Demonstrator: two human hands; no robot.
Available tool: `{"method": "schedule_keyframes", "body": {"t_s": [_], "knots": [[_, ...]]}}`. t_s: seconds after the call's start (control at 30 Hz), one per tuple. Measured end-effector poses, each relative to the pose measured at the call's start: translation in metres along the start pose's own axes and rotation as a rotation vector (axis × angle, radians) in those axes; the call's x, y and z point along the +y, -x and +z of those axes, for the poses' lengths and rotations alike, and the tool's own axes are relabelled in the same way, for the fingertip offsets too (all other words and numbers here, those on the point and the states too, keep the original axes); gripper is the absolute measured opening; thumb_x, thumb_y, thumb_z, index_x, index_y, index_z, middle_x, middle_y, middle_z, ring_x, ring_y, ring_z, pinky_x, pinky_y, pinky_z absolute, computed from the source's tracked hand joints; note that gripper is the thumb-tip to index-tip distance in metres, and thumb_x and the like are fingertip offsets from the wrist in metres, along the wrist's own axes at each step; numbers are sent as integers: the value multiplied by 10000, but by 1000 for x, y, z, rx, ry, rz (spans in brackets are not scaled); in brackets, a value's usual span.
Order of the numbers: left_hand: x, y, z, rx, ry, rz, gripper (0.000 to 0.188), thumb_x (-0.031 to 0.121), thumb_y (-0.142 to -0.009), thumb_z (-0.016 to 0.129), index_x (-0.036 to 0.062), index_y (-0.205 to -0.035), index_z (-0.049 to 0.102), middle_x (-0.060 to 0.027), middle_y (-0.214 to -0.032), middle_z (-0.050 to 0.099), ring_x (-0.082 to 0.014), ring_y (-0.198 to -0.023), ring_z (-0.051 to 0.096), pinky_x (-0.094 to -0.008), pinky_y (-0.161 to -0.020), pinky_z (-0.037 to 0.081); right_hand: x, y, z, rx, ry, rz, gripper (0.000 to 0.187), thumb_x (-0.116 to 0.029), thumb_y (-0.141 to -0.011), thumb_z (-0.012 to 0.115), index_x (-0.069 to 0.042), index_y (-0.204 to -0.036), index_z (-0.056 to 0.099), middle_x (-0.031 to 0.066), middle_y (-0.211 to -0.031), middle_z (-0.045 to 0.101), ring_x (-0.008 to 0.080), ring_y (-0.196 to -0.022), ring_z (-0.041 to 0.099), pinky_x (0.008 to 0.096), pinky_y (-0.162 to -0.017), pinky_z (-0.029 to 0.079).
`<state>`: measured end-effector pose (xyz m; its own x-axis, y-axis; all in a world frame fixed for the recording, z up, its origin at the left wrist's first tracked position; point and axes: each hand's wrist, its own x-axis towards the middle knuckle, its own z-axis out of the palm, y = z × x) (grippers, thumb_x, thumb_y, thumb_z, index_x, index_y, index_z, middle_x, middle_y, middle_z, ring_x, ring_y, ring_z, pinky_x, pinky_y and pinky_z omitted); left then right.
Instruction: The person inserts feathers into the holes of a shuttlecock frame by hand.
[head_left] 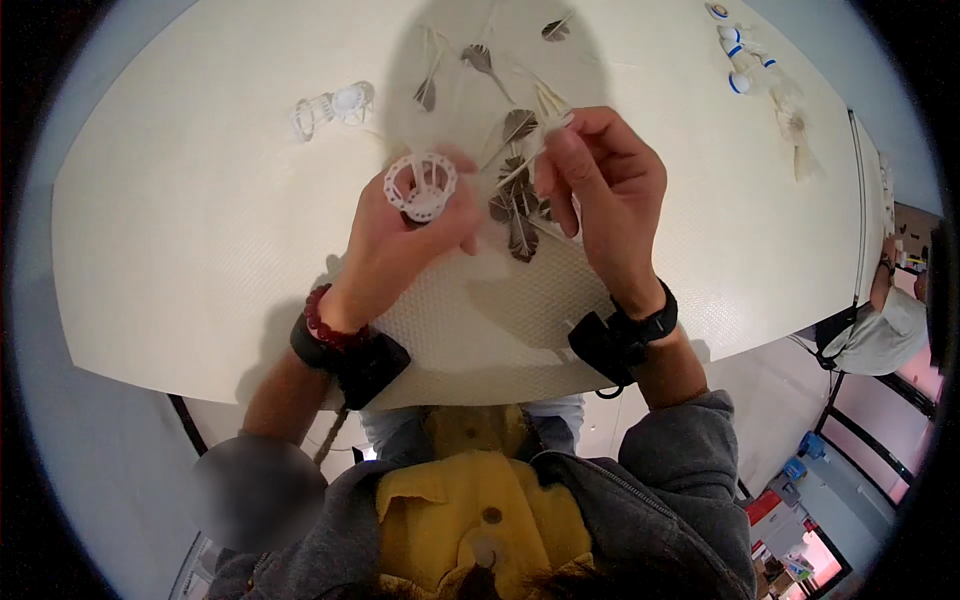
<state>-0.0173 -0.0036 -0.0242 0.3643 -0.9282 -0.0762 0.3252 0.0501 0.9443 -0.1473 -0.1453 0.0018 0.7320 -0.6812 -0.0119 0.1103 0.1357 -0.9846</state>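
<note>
My left hand (395, 240) is closed around a small white openwork plastic cup (430, 208), like a shuttlecock skirt, with its ringed mouth facing up. My right hand (612, 190) pinches a pale, thin feather (548, 104) between thumb and fingers, just right of the cup. Its lower end is hard to make out. Below and between the hands, several dark grey feathers (522, 238) with light shafts lie overlapped on the table. My right fingers partly cover this heap. Farther off lie loose grey feathers (480, 60), apart from both hands.
Two white openwork plastic pieces (350, 101) lie on the white table (180, 240) at the far left. At the far right are several white rounded pieces with blue bands (739, 82) and a pale feathery piece (796, 125). Another person (880, 335) is beyond the right edge.
</note>
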Motion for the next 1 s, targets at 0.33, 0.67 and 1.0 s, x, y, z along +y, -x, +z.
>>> {"method": "schedule_keyframes", "body": {"t_s": [0.33,0.67,1.0], "knots": [[5,3,1,40,-71,-185,144,118,-823,643,-14,-862,599,-48,-750,610,-93,-559,562,-219,-489,466,1,3,6,-227,-45,26,164,-63,-888,527,-16,-1045,522,62,-709,606,60,-528,516,176,-443,396],[-1,4,2,128,-155,-31,127,109,-799,674,6,-813,600,-17,-683,584,-72,-550,547,-213,-466,452,16,3,7,-259,252,71,213,-22,-827,611,12,-1032,566,67,-803,636,73,-616,572,199,-514,457],[-6,6,5,-1,-269,6,347,71,-844,581,18,-1119,376,-24,-856,508,-49,-692,490,-190,-575,432,7,5,11,-55,-21,31,135,-110,-806,668,10,-859,637,61,-727,653,78,-549,566,210,-473,452]]}}
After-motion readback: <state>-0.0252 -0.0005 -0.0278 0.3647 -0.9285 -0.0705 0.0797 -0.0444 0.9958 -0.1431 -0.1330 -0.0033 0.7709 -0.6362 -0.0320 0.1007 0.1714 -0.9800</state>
